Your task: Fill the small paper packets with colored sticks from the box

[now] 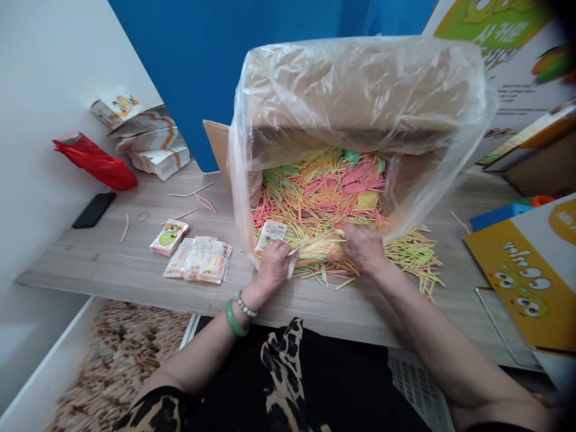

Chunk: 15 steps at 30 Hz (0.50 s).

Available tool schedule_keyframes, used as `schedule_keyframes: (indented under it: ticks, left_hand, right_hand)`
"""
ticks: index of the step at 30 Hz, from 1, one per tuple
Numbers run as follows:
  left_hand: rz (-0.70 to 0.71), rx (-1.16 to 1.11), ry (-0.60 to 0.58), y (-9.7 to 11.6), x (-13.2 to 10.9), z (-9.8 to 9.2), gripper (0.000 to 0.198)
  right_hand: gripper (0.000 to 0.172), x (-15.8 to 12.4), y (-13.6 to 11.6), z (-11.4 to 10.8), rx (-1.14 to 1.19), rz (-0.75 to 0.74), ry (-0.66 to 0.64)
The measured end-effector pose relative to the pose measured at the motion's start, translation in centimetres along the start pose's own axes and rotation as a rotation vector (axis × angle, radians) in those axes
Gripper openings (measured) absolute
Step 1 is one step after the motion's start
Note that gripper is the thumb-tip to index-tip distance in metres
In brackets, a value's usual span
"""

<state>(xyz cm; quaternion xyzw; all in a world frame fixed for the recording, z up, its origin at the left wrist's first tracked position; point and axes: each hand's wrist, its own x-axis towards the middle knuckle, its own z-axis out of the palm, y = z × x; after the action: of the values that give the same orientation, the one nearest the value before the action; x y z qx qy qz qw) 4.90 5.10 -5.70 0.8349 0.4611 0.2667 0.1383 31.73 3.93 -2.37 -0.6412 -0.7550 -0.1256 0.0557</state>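
Observation:
A large carton lined with a clear plastic bag (360,90) lies open toward me, full of thin pastel sticks (315,186) in pink, orange, yellow and green. My left hand (274,261) is closed on a small clear packet at the front left of the opening. Just above its fingers is a printed packet (271,233). My right hand (363,246) is closed among the sticks at the front right; what its fingers grip is hidden. Translucent film stretches between both hands, over sticks spilled onto the table.
Filled flat packets (200,259) and a stack of printed cards (169,236) lie to the left. Behind them are a black phone (94,210), a red pouch (96,162) and stacked folded cartons (157,147). A yellow printed box (526,282) stands right. Below left is an open drawer (67,354).

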Motion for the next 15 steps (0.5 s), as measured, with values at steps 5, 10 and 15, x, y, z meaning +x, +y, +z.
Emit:
schedule_keyframes:
  ticks: [5, 10, 15]
  left_hand:
    - [0.008, -0.048, 0.129, 0.0, -0.3, -0.1, 0.018]
    - [0.088, -0.118, 0.151, -0.3, -0.8, -0.4, 0.018]
    - [0.246, -0.035, -0.067, 0.1, -1.5, 0.0, 0.028]
  right_hand:
    - [0.02, 1.1, -0.3, 0.2, -0.023, 0.156, 0.124]
    - [0.02, 1.5, -0.9, -0.1, -0.004, 0.138, 0.117]
    - [0.027, -0.4, 0.2, 0.7, 0.074, 0.084, -0.056]
